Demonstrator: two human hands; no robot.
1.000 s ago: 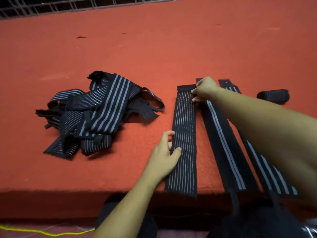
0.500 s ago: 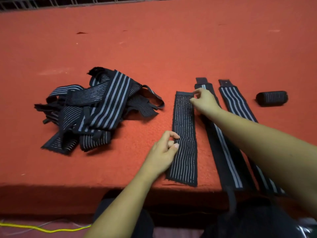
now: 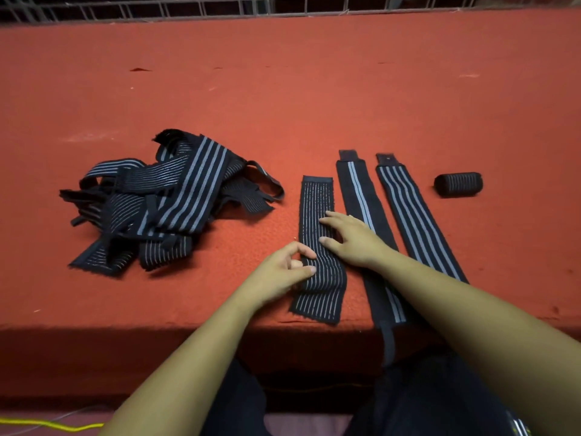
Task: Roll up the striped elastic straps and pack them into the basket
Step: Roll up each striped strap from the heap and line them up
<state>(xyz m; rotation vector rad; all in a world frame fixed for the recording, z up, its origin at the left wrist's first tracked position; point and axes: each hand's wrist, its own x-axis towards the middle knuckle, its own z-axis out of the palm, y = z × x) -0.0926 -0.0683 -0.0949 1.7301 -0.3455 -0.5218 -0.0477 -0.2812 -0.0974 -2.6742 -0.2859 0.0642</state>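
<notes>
Lying flat at the lower centre of the frame, the thin-striped strap (image 3: 316,199) runs lengthwise on the red counter (image 3: 314,105), with its near end close to the counter's front edge. The right hand (image 3: 349,239) is spread with its fingers fairly straight. Its fingertips press on the middle of this strap while the palm covers part of the single-striped strap (image 3: 355,184) just to the right. The left hand (image 3: 283,272) sits at the same strap's left edge with its fingers curled, thumb and index tip touching the fabric. Whether they pinch the edge cannot be told. The strap bends slightly between the two hands.

Further right lies the four-striped strap (image 3: 408,215), also flat, and beyond it at centre right a rolled strap (image 3: 458,184) rests on its side. A tangled pile of straps (image 3: 163,202) sits at centre left. A wire grid (image 3: 220,7) lines the top edge.
</notes>
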